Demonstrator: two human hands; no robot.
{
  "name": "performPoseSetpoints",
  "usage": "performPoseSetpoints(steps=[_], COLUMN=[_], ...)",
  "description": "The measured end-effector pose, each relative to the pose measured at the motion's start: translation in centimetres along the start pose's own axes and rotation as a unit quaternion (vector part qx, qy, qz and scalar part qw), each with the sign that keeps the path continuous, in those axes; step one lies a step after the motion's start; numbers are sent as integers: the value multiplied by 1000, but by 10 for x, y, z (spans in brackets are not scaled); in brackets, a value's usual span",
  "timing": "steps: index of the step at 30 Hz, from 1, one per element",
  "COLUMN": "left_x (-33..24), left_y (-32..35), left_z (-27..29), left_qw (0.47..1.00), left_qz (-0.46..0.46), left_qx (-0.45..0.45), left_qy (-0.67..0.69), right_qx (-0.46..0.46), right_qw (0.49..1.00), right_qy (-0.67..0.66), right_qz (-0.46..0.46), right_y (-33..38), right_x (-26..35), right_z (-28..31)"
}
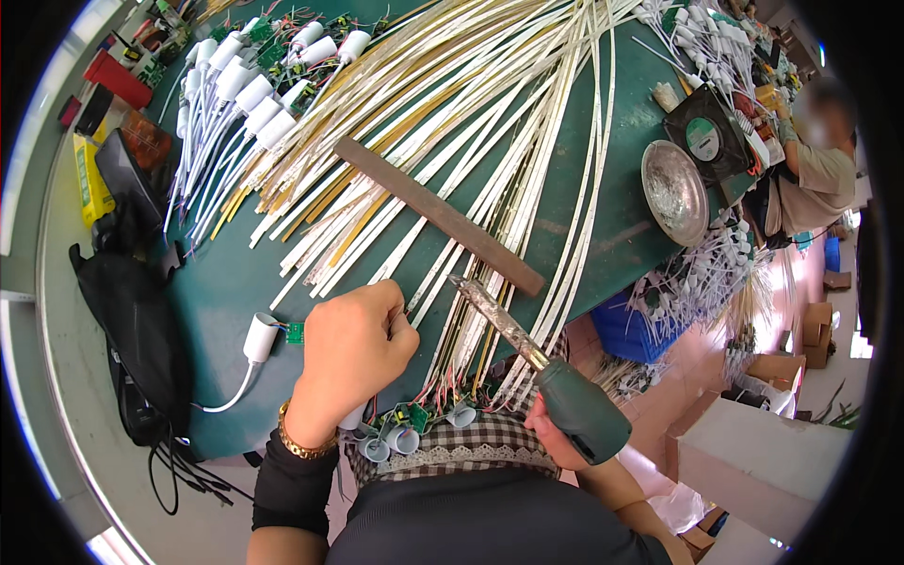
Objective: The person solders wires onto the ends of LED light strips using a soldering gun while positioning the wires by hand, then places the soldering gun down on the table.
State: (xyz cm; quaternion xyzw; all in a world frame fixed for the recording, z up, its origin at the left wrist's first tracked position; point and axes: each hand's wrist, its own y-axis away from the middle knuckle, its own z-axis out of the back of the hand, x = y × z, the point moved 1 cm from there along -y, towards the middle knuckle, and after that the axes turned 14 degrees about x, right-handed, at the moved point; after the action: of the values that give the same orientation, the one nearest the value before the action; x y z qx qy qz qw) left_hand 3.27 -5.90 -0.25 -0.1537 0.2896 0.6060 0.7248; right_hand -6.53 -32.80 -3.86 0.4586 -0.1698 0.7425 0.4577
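My right hand (557, 436) is wrapped round a soldering iron (584, 414) with a thick green handle. Its pointed tip reaches up and left over the long, thin white and yellow strips (461, 169) fanned across the table. My left hand (353, 334) is closed in a pinch at the near ends of some strips; what lies between the fingertips is hidden. A brown bar (438, 217) rests across the strips, just beyond both hands. Below the left hand, at the table's near edge, sit several white caps (403, 440) with small green circuit boards (414, 416) and thin red wires.
Corded white caps (235, 80) are heaped at the far left. One cap (260, 337) with a board lies left of my left hand. A black bag (127, 330) hangs at the left edge. On the right are a metal dish (674, 193), a fan (706, 137) and another person (817, 179).
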Motion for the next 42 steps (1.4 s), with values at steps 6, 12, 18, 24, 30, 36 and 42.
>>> performPoseSetpoints(steps=[6, 12, 18, 24, 30, 36, 42], left_x=[-4, -3, -4, -5, -6, -1, -2], left_y=[1, 2, 2, 4, 8, 9, 6], left_z=[2, 0, 0, -1, -4, -4, -5], left_qw=[1000, 999, 999, 999, 999, 998, 999], left_qz=[2, -5, -1, 10, -6, -21, -21], left_qx=[9, -1, 8, 3, -32, -50, -45], left_qy=[-19, -36, -43, -43, -15, 7, -23], right_qx=[-7, -5, -75, -27, -35, -33, -37], right_qw=[998, 999, 993, 983, 999, 999, 996], right_qy=[-42, -33, -72, -175, -7, 24, -58], right_qz=[54, 41, -59, 55, 29, 18, 59], right_y=[14, 21, 23, 12, 26, 24, 18], right_x=[-19, -22, -20, 3, -26, -25, -18], right_z=[-5, -7, -15, -4, -18, -15, -13])
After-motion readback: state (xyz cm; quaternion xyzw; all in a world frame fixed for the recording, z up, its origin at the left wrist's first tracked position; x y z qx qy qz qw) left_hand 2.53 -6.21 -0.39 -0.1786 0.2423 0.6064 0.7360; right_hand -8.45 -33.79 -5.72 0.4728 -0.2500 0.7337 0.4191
